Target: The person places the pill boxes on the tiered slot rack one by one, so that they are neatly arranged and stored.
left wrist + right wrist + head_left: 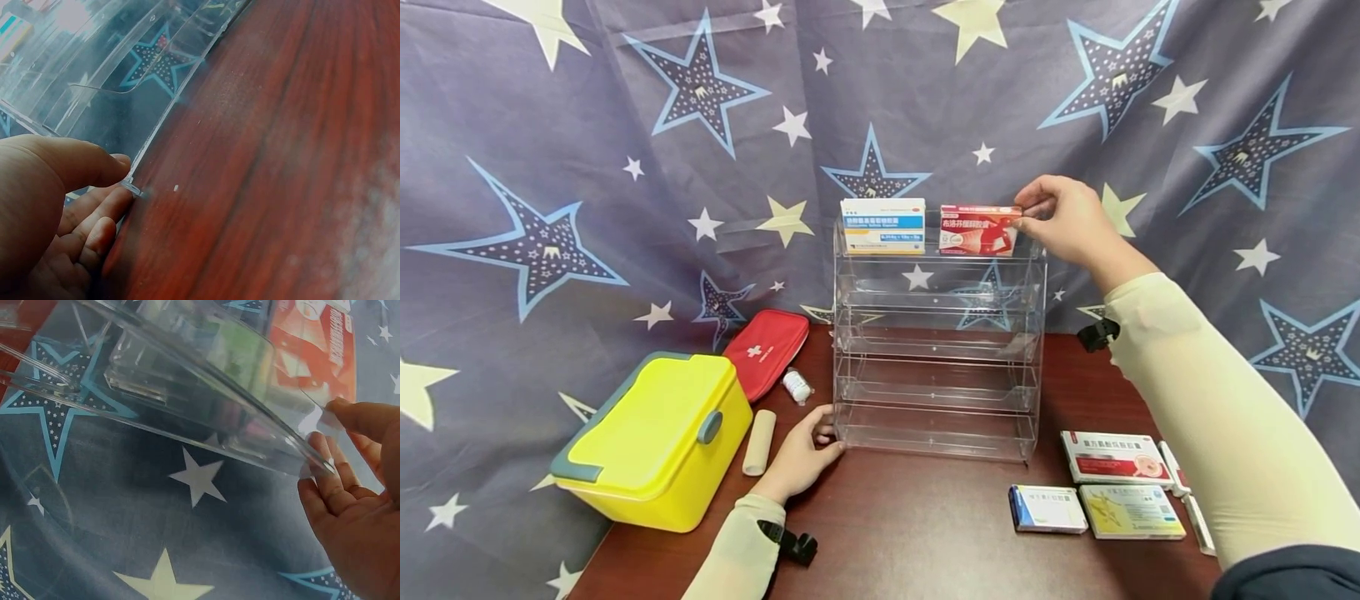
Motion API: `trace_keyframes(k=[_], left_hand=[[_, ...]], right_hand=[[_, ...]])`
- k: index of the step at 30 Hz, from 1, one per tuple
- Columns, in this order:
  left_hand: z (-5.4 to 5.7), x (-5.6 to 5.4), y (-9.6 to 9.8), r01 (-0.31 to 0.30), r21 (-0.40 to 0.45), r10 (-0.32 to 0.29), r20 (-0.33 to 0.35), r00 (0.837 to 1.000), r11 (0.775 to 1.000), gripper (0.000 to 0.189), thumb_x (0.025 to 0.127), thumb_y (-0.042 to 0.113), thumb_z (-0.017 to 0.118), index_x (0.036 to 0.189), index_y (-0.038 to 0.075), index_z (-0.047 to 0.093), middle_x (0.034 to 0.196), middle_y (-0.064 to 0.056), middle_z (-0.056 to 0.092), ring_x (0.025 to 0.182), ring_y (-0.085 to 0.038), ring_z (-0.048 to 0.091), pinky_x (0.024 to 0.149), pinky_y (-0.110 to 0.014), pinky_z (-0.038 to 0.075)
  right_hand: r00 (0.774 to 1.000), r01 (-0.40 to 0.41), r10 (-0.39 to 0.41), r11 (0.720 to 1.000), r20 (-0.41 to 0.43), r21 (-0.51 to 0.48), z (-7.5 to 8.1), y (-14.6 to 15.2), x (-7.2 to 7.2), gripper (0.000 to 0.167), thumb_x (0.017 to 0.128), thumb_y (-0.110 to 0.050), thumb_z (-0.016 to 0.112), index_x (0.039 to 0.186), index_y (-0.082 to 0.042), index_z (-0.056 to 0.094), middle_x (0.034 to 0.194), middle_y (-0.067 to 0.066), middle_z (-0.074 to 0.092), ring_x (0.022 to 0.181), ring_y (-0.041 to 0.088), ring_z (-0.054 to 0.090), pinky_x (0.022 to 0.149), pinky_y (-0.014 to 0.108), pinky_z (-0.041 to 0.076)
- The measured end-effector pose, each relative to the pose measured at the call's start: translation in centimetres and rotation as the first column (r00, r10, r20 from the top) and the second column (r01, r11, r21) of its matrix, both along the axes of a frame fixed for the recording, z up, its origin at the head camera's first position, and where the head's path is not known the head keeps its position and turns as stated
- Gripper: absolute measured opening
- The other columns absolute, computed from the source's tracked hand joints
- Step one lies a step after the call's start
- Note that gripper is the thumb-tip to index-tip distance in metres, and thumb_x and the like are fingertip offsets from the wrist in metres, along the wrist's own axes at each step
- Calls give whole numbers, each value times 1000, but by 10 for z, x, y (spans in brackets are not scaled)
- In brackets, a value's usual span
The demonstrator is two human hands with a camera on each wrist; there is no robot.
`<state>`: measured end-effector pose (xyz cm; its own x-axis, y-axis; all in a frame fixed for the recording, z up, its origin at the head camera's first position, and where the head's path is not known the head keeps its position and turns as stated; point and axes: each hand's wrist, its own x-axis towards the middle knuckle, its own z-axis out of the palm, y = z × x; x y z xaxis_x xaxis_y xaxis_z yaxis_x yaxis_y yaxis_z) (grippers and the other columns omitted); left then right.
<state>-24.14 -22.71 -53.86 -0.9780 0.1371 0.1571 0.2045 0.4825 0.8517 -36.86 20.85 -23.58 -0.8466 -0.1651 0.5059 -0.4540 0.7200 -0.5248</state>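
A clear tiered display rack (936,350) stands upright on the table. My left hand (805,454) holds its lower left corner; in the left wrist view the thumb (94,164) lies along the rack's edge with fingers curled underneath. On the top tier, a red medicine box (977,232) stands at the right, and my right hand (1067,221) pinches its right end. Seen from the right wrist, the thumb meets the edge of the red box (319,344), while other fingers lie by the rack's side panel. A white-and-blue medicine box (883,227) stands at the top left.
Several medicine boxes lie at the right front, including a red-and-white box (1116,458), a yellow box (1133,512) and a small blue-and-white box (1047,509). On the left are a yellow lidded case (655,433), red first-aid pouch (767,354), white bottle (797,386) and beige roll (760,442).
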Motion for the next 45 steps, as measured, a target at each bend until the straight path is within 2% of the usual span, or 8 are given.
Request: trace_keyframes(k=[4, 10, 18, 26, 33, 36, 41, 45], left_hand=[[0, -3, 1, 9, 5, -9, -5, 1000, 1000, 59, 88, 1, 82, 141, 7, 58, 116, -10, 71, 104, -20, 67, 92, -37, 55], [-2, -2, -2, 18, 18, -17, -12, 1000, 1000, 58, 88, 3, 82, 141, 8, 59, 117, -10, 70, 106, -22, 66, 93, -38, 54], [-1, -2, -2, 35, 19, -35, -18, 999, 999, 58, 89, 2, 81, 142, 6, 58, 118, -10, 70, 107, -23, 65, 93, -40, 54], [0, -2, 0, 16, -2, -16, -7, 1000, 1000, 58, 89, 3, 82, 142, 7, 58, 115, -9, 70, 105, -21, 66, 93, -40, 54], [-2, -1, -1, 10, -14, -10, -19, 1000, 1000, 58, 88, 3, 83, 141, 6, 58, 114, -9, 71, 104, -21, 67, 92, -38, 55], [-3, -1, -1, 4, -24, -5, -24, 1000, 1000, 58, 88, 3, 83, 140, 7, 59, 113, -8, 72, 103, -21, 67, 91, -37, 55], [-3, -2, 0, 9, -30, -10, -23, 1000, 1000, 58, 88, 2, 82, 141, 7, 58, 113, -8, 72, 103, -21, 67, 92, -36, 55], [-3, -3, 0, 10, -24, -11, -19, 1000, 1000, 58, 89, 3, 82, 141, 7, 58, 112, -8, 71, 103, -21, 67, 92, -36, 55]], right_hand=[[999, 14, -15, 1000, -38, -11, 4, 17, 14, 32, 95, -22, 78, 121, -6, 71, 120, 13, 73, 108, 26, 70, 82, 24, 44], [998, 15, -19, 998, -63, -65, -16, 64, 65, 32, 92, -24, 83, 119, -9, 73, 108, 1, 73, 97, -6, 65, 81, 14, 41], [991, 85, -87, 996, 98, 24, -121, 181, 142, 33, 93, -19, 83, 122, -10, 71, 100, -27, 67, 89, -17, 59, 75, 6, 42], [929, 203, -209, 978, 307, 51, -228, 260, 184, 52, 98, -22, 77, 133, 11, 58, 124, 38, 61, 88, -23, 46, 64, 7, 44], [925, 219, -208, 976, 319, 2, -263, 287, 195, 55, 95, -19, 80, 132, 14, 56, 104, -31, 55, 89, -22, 48, 65, 6, 42], [917, 211, -205, 977, 342, 18, -271, 292, 196, 56, 95, -19, 80, 132, 16, 56, 107, -15, 66, 89, -23, 46, 65, 7, 42], [894, 227, -234, 972, 382, 65, -278, 295, 196, 61, 95, -20, 80, 135, 18, 53, 119, 39, 63, 87, -24, 42, 63, 11, 47], [873, 227, -251, 968, 419, 108, -280, 296, 195, 67, 95, -25, 80, 138, 18, 51, 130, 45, 55, 86, -24, 40, 61, 14, 46]])
